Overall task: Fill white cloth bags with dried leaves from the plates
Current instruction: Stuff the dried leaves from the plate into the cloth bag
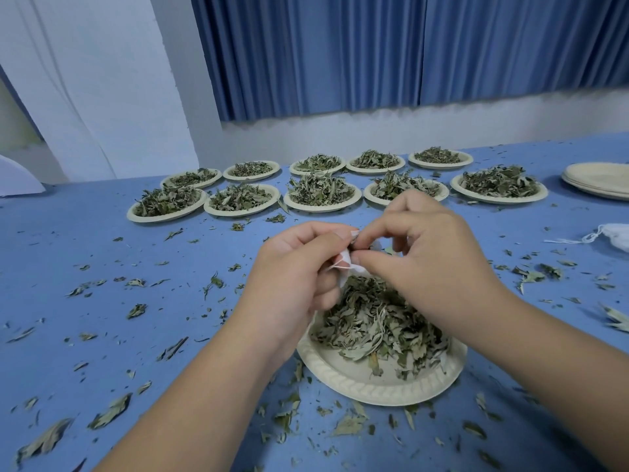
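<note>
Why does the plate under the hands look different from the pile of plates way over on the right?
The near plate is a single plate heaped with dried leaves; the stacked plates are several nested together, the top one bare. The near plate lies close by; the stacked plates sit far right, cut off by the picture's edge. Both are pale, round and on the blue table.
</note>
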Available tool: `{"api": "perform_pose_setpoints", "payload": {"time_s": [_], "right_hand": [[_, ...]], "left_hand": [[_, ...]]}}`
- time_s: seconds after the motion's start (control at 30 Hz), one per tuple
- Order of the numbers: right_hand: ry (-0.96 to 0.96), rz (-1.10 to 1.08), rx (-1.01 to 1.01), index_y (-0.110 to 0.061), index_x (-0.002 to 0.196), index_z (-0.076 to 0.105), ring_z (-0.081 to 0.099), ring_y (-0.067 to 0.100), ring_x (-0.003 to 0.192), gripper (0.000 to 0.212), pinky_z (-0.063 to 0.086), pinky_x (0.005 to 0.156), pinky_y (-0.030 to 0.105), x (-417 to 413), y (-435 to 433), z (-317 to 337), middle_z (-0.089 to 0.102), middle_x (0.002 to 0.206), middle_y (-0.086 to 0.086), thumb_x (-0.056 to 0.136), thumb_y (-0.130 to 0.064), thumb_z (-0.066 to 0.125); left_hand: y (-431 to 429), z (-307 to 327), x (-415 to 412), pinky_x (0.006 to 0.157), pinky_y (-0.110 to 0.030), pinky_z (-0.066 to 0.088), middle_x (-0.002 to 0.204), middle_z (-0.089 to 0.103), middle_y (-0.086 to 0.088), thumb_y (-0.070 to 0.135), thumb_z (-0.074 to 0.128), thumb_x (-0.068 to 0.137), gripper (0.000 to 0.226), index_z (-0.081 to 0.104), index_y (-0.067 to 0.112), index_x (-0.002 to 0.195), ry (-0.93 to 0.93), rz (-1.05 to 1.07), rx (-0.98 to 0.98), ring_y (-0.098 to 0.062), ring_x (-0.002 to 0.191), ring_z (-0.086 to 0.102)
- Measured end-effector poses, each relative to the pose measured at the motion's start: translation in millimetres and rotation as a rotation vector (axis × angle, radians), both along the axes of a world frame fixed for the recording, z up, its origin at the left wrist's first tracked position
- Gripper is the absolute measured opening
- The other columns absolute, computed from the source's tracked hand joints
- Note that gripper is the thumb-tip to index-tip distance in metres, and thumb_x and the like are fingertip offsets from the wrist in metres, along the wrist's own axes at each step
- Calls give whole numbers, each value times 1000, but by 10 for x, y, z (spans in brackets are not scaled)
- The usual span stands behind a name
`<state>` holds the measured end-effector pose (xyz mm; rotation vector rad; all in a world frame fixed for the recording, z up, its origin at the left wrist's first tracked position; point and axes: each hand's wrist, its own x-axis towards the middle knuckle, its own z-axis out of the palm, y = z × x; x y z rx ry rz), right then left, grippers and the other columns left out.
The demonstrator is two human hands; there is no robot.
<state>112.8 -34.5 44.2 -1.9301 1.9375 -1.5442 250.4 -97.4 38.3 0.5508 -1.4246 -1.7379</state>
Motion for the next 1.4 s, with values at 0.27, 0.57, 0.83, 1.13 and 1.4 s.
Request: {"api": "perform_pose_setpoints", "payload": {"time_s": [0.27, 0.57, 0.83, 1.13, 1.4], "right_hand": [[-473, 290, 408, -24, 102, 68, 61, 7, 62, 46, 46, 50, 23, -165, -130, 125, 67, 99, 1, 60, -33, 82], [-299, 175, 401, -9, 72, 63, 55, 12, 41, 12, 46, 42, 27, 28, -393, 238, 58, 46, -4, 69, -2, 73], [-380, 257, 442, -9, 86, 72, 58, 9, 55, 10, 49, 53, 21, -52, -326, 291, 65, 63, -2, 79, -15, 73], [-400, 290, 287, -11, 91, 71, 69, 18, 68, 23, 56, 67, 22, -70, -72, 507, 71, 83, 9, 84, 8, 58], [195, 149, 224, -26, 86, 69, 66, -4, 77, 34, 53, 75, 21, 153, -88, 487, 69, 82, -14, 80, 6, 58]], "left_hand": [[-20, 30, 43, 32, -15, 23, 52, 43, 2, 7, 57, 92, 26, 72, 15, 72, 21, -31, 21, -4, 35, 24], [-82, 36, 97, 34, -14, 21, 52, 41, 2, 4, 56, 91, 10, 65, 3, 90, 17, 12, -14, -5, 35, 23], [-89, 39, 99, 36, -16, 24, 48, 42, 6, 10, 58, 93, 16, 70, 9, 82, -41, 190, -88, -8, 37, 23], [-99, 13, 66, 35, -16, 25, 41, 39, 10, 9, 59, 93, 17, 67, 13, 78, -59, 264, -47, -6, 31, 32], [-107, 21, 68, 35, -13, 23, 43, 41, 9, 8, 58, 92, 16, 67, 10, 79, -41, 247, -18, -4, 31, 31]]}}
